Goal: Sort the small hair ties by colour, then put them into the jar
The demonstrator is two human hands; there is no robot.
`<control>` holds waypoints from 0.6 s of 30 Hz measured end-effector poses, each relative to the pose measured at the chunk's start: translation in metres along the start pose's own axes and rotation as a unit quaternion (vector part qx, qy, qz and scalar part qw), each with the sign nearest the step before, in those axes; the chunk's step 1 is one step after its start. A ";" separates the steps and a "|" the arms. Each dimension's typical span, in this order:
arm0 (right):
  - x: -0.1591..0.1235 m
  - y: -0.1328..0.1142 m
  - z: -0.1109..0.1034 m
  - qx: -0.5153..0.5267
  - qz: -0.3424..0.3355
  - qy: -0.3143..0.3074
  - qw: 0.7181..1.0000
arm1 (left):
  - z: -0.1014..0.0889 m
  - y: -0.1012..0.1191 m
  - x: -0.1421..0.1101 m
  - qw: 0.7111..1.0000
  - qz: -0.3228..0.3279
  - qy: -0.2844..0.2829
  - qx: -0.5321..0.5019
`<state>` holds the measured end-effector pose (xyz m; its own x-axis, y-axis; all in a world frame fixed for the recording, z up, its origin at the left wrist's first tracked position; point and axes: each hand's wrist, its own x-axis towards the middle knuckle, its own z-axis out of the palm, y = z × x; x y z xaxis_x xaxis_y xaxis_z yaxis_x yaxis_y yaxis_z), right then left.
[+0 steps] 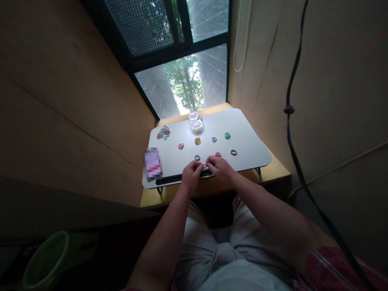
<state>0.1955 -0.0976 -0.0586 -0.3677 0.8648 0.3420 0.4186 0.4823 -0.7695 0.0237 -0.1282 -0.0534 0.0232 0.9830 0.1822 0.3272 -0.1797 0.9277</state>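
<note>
My left hand (192,173) and my right hand (218,166) meet over the front edge of a white folding table (251,141). The fingertips of both pinch a small pale pink hair tie (205,165), mostly hidden by the fingers. Just beyond lie a purple hair tie (197,158) and a red one (218,154), partly behind my right hand. Further out, small groups of hair ties are spread across the tabletop: pink (181,146), yellow (197,141), light blue (214,139), green (227,136) and dark (233,152).
A mixed pile of hair ties (163,132) sits at the far left. Behind the groups stands a clear round container (197,127). A blurred purple packet (152,163) lies at the left edge. A black cable (289,133) hangs on the right; a green bin (45,258) is at lower left.
</note>
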 end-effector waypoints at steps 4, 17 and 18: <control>0.000 0.001 0.000 0.011 0.000 -0.001 1.000 | -0.001 0.000 0.000 1.000 -0.003 0.013 0.000; -0.002 0.001 0.001 0.047 -0.002 -0.015 0.999 | 0.002 -0.003 -0.001 0.999 0.005 0.030 0.041; -0.001 0.001 0.001 0.045 -0.005 -0.013 0.999 | 0.002 -0.002 -0.001 0.999 0.005 0.028 0.039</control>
<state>0.1955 -0.0984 -0.0606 -0.3930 0.8559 0.3362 0.3391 0.4748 -0.8122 0.0249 -0.1283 -0.0566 -0.0255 0.9770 0.2118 0.4002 -0.1842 0.8977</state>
